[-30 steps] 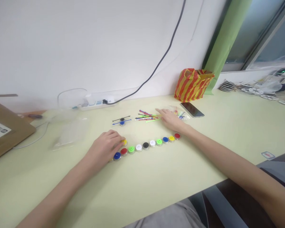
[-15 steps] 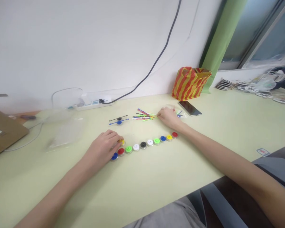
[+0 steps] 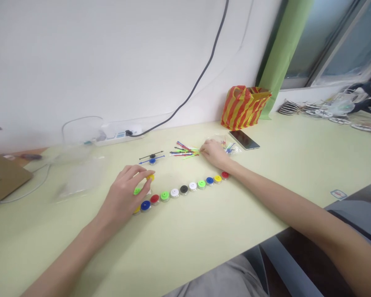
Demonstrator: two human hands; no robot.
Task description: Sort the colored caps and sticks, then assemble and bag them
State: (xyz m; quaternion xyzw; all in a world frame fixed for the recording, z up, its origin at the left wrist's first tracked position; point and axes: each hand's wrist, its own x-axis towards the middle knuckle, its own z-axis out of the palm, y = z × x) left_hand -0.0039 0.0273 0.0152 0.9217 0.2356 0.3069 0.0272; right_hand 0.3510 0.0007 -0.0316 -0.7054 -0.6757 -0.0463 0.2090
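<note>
Between the thumb and fingertips of my left hand [image 3: 120, 189] is a yellow round spinner base [image 3: 151, 177], tilted and held above the table. A green base [image 3: 137, 191] shows through the gap under those fingers. Below runs a slanting row of round bases with coloured caps, among them a black one [image 3: 184, 189] and a red one [image 3: 225, 175]. My right hand [image 3: 215, 153] pinches the right end of a pile of thin coloured plastic arrows [image 3: 184, 151]; its fingertips are partly hidden. Two assembled spinners, a blue one [image 3: 152, 161] and a black one [image 3: 152, 156], lie behind my left hand.
A clear bag with more arrows [image 3: 231, 149] lies beyond my right hand, beside a phone [image 3: 245, 139]. A striped bag [image 3: 245, 108] stands against the wall. At the left are a power strip [image 3: 119, 135], a clear plastic bag [image 3: 83, 175] and a cardboard box [image 3: 8, 177].
My left hand has lifted the yellow base slightly up off the table, uncovering a green base beneath its fingers. The right hand stays at the arrow pile. The whole view has shifted slightly.
</note>
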